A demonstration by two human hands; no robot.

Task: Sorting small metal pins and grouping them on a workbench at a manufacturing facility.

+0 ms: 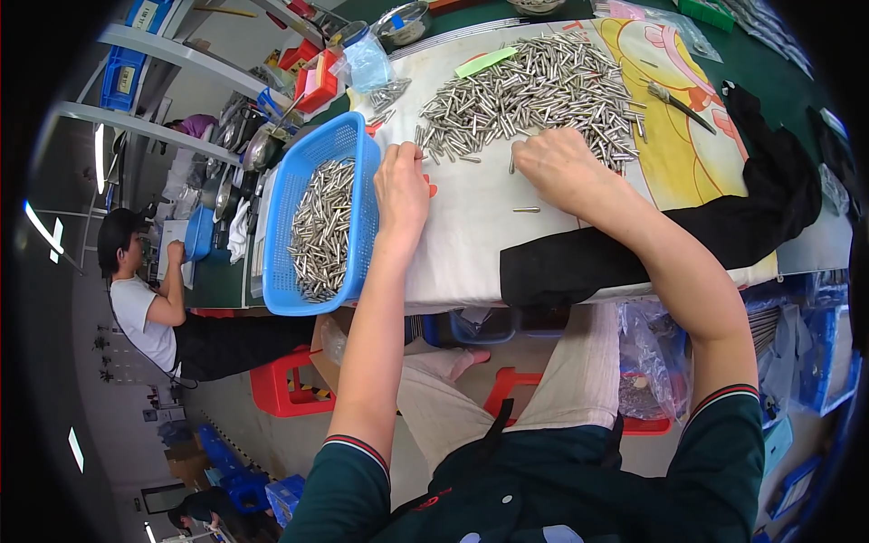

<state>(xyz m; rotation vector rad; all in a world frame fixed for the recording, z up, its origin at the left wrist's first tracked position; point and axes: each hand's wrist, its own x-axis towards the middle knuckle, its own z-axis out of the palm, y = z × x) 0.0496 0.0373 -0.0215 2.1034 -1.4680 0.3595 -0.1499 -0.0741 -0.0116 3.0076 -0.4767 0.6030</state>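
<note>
A wide heap of small silvery metal pins lies on the cloth in front of me. My right hand is closed at the heap's near edge, and the end of one pin shows at its fingertips. Beside the basket's right wall, my left hand rests with fingers curled together; what they hold, if anything, is hidden. The blue plastic basket contains many similar pins. A single loose pin lies on the cloth below my right hand.
A black cloth sleeve lies along the table's near edge. A brush rests right of the heap, a green strip on top of it. Red bins stand at the back left. Another person sits at the left.
</note>
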